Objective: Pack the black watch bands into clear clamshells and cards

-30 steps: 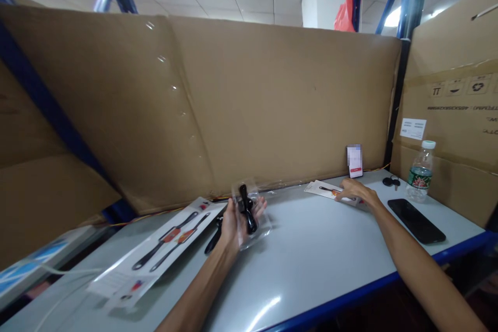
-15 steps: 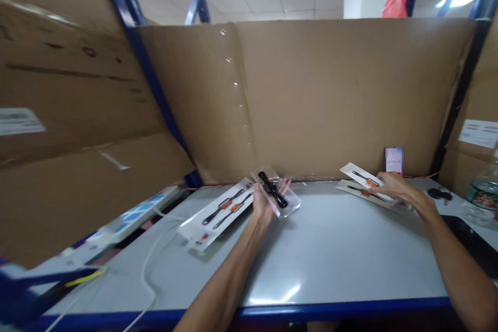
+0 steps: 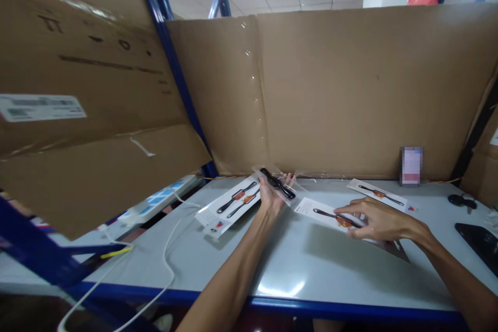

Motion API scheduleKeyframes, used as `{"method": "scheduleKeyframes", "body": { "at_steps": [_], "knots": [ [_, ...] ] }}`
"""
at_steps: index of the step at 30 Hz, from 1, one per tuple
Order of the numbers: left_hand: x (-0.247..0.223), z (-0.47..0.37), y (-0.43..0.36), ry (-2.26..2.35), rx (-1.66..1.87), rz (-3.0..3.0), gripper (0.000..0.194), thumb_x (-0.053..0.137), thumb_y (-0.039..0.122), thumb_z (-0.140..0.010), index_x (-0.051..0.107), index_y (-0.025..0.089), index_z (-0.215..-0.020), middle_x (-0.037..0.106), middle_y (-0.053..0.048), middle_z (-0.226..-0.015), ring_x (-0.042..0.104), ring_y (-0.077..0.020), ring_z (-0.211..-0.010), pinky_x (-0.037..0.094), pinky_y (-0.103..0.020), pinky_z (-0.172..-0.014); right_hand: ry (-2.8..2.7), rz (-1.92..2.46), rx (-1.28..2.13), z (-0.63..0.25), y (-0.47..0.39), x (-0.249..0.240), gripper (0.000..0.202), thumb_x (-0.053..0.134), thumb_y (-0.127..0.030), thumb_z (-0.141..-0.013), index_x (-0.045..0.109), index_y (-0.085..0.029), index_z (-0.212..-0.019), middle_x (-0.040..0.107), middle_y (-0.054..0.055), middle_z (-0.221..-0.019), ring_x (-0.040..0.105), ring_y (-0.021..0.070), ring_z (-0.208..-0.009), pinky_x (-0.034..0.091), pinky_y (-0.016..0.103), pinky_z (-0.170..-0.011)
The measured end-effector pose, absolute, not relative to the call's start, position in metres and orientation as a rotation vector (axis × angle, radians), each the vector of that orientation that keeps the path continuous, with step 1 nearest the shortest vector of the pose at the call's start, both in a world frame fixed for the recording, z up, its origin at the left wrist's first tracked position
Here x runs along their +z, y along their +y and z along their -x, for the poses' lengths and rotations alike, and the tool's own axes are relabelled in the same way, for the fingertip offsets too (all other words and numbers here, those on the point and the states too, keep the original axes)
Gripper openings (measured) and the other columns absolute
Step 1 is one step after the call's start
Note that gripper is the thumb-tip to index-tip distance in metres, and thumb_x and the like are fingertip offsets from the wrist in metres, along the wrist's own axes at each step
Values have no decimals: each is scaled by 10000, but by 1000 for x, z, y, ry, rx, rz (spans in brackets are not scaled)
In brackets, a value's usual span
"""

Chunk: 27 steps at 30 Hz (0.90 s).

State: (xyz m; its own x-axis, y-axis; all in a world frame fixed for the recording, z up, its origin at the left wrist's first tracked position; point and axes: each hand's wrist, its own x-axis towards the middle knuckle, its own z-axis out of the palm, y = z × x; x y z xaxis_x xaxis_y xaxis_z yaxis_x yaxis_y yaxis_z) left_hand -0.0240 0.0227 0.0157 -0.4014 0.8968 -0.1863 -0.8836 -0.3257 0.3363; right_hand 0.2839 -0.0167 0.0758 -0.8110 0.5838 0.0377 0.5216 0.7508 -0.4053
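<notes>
My left hand (image 3: 271, 198) is closed around a clear plastic bag (image 3: 263, 172) with a black long-handled tool (image 3: 278, 183) inside; its fingertips show behind the bag. Just left of that hand, printed cards (image 3: 206, 213) with pictures of black-handled tools lie overlapping on the table. Gripped in my right hand (image 3: 383, 219) is another printed card (image 3: 307, 208), tilted and raised above the table, its left end close to the bag. Part of this card is hidden under the fingers. Behind the right hand, a similar card (image 3: 356, 184) lies flat.
A phone (image 3: 411, 166) leans upright against the cardboard back wall (image 3: 330, 93). Keys (image 3: 461, 201) and a black flat object (image 3: 476, 244) lie at the right. A power strip (image 3: 167, 194) and white cable (image 3: 168, 254) run along the left. The table's edge (image 3: 330, 307) is blue.
My right hand has lifted one card off the other and brought it left, towards the bag. The second card stays behind on the table. The view has turned slightly left.
</notes>
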Motion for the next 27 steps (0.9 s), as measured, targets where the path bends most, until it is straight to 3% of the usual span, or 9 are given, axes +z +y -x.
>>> {"method": "scheduleKeyframes", "body": {
  "at_steps": [14, 19, 27],
  "knots": [
    [15, 12, 20, 518, 1867, -120, 531, 343, 605, -971, 610, 158, -1073, 664, -162, -1025, 693, -315, -1009, 605, -542, -829, -2656, 891, 866, -287, -8, 74, 475, 519, -475, -927, 727, -172, -1227, 723, 127, -1201, 674, 214, -796, 518, 340, -744],
    [16, 13, 20, 524, 1890, -53, 616, 268, 622, -977, 588, 132, -1170, 656, -188, -1047, 700, -318, -990, 624, -509, -769, -2746, 934, 486, -275, -28, 75, 437, 580, -461, -889, 718, -229, -1232, 726, 113, -1051, 634, 258, -924, 478, 368, -834],
    [16, 15, 19, 483, 1882, -17, 591, 280, 618, -977, 569, 153, -1200, 657, -169, -1034, 709, -294, -930, 626, -510, -769, -2796, 1063, 228, -265, -41, 62, 558, 614, -444, -841, 612, -289, -1377, 645, 91, -944, 598, 236, -779, 455, 363, -736]
  ]
}}
